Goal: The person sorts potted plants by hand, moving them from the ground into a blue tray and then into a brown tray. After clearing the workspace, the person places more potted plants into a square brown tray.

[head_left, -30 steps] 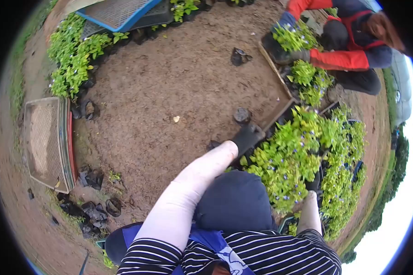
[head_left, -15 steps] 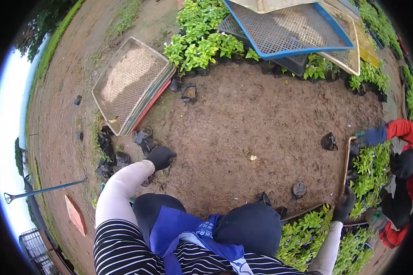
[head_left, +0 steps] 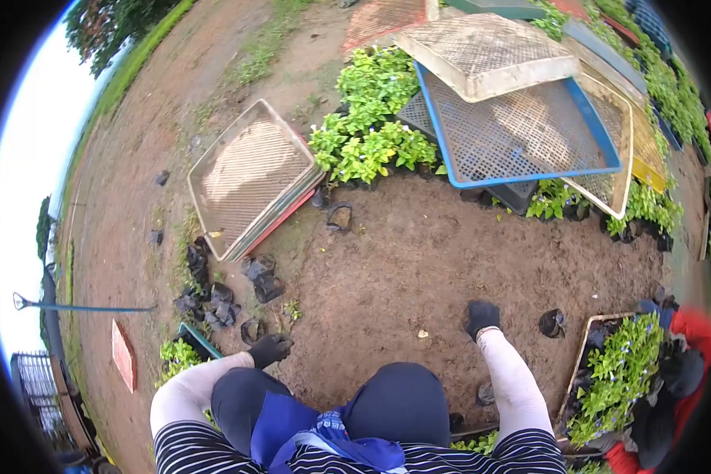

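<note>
My left hand [head_left: 270, 350], in a dark glove, hangs over the soil in front of my left knee, its fingers loosely apart and holding nothing visible. A small black plastic pot bag [head_left: 253, 330] lies just beyond it. My right hand [head_left: 482, 317], also gloved, is above the bare soil [head_left: 387, 276] ahead of my right knee. Its fingers are slightly bent, with no object showing in them. A tray of leafy seedlings [head_left: 620, 371] with small blue flowers is to the right, apart from my right hand. Another black pot bag [head_left: 552, 322] sits between them.
A co-worker in red sleeves [head_left: 691, 332] is at the tray's far side. Stacked mesh trays [head_left: 249, 182] stand ahead left; a blue-rimmed tray [head_left: 521, 130] and others lie over seedlings [head_left: 371, 146]. Several black bags [head_left: 221, 304] and a long-handled tool [head_left: 87, 306] are at left.
My right hand has left the seedling tray's edge and moved left over the soil. My left hand has drawn nearer my knee. The view has tilted up.
</note>
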`<state>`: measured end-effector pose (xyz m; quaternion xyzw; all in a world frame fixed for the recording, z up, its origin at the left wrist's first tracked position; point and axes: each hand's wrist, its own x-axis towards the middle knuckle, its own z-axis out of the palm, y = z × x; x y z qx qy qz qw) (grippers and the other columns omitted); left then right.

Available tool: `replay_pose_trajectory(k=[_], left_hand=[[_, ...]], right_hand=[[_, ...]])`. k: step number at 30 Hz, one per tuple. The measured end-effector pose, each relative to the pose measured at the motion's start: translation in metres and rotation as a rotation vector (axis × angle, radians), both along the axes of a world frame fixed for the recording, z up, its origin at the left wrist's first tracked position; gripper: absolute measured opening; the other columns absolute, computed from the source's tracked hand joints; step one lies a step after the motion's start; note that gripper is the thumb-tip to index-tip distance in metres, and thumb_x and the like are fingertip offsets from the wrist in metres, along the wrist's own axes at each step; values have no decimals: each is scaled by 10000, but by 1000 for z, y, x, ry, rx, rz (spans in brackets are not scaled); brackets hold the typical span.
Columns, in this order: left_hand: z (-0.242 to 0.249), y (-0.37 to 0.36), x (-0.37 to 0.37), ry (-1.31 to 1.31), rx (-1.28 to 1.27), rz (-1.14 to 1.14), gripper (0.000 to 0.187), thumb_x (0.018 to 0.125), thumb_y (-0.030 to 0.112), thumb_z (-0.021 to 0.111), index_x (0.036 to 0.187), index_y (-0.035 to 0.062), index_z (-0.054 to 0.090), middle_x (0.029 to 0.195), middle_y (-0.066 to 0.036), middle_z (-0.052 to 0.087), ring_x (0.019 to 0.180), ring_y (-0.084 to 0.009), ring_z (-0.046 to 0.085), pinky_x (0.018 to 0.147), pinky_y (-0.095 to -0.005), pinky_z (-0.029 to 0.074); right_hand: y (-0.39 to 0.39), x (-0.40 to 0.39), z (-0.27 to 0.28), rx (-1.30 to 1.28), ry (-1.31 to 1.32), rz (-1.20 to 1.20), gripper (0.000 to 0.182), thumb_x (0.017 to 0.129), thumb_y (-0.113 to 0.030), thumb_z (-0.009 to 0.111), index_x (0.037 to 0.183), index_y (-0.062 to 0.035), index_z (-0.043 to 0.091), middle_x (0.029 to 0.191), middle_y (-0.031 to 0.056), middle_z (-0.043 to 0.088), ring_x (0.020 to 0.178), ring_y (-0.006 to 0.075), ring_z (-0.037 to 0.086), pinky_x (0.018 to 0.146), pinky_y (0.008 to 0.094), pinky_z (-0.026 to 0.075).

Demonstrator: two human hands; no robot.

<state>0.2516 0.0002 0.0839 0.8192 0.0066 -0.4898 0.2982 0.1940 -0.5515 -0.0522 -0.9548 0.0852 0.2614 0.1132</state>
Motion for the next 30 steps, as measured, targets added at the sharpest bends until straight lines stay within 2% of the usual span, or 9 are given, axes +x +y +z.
replay_pose_trajectory(k=[1, 2, 7, 10, 13, 21, 24, 28, 30], left_hand=[[21, -27, 12, 149, 22, 307, 310, 915, 293, 536, 996, 1, 600, 749, -39, 591, 641, -109, 544, 584, -269, 458], [43, -40, 20, 84, -69, 284, 307, 917, 295, 530, 1011, 13, 603, 793, -42, 601, 685, -109, 557, 605, -263, 463], [105, -119, 76, -177, -115, -312, 364, 916, 323, 525, 1105, 19, 589, 925, -65, 632, 868, -135, 595, 780, -294, 474], [108, -158, 97, -24, -154, -265, 372, 912, 328, 525, 1118, 24, 581, 951, -83, 637, 898, -147, 593, 811, -309, 461], [90, -170, 119, -43, -211, -239, 373, 908, 320, 527, 1127, 22, 578, 971, -102, 640, 917, -147, 591, 820, -310, 458], [7, -123, 258, -1074, -187, 73, 279, 836, 200, 599, 1066, 41, 600, 1001, -193, 628, 964, -323, 593, 856, -377, 451], [-9, -81, 328, -1245, 68, 80, 320, 803, 239, 639, 1070, 66, 602, 1072, -180, 610, 1030, -343, 548, 918, -402, 412], [-47, -15, 375, -950, 530, -80, 600, 813, 419, 602, 1309, 117, 450, 1373, -224, 388, 1245, -362, 400, 1049, -438, 292], [-45, 2, 371, -892, 470, -95, 658, 822, 435, 590, 1387, 181, 366, 1456, -208, 254, 1317, -370, 291, 1088, -478, 201]], right_hand=[[0, 6, 0, 4, 24, 18, 326, 668, -245, 686, 976, -153, 632, 1014, 102, 642, 997, 304, 603, 863, 480, 459], [2, 8, 1, 5, 48, 24, 330, 666, -247, 689, 977, -154, 634, 1012, 103, 643, 996, 305, 606, 861, 478, 463], [-6, 6, -15, -2, -16, 62, 303, 605, -304, 721, 849, -136, 658, 924, 128, 657, 907, 310, 627, 790, 409, 502], [-9, 5, -20, -16, 30, 61, 325, 606, -322, 723, 861, -131, 660, 942, 134, 656, 923, 317, 623, 809, 408, 498], [-4, 18, 11, 27, 113, 69, 386, 615, -322, 705, 946, -132, 650, 1009, 130, 649, 977, 330, 607, 839, 417, 488], [-16, 14, -14, 112, 320, 148, 596, 637, -486, 690, 1103, -122, 617, 1135, 154, 613, 1077, 331, 571, 927, 404, 447], [-6, 29, 5, 113, 526, 143, 655, 650, -523, 676, 1157, -116, 599, 1211, 144, 577, 1130, 312, 545, 965, 396, 423], [39, 66, 43, 240, 379, 35, 522, 734, -452, 620, 1135, -118, 604, 1148, 126, 615, 1087, 296, 573, 937, 390, 443], [63, 87, 53, 262, 232, -147, 452, 759, -413, 606, 1106, -124, 613, 1095, 145, 628, 1043, 315, 585, 894, 398, 461]])
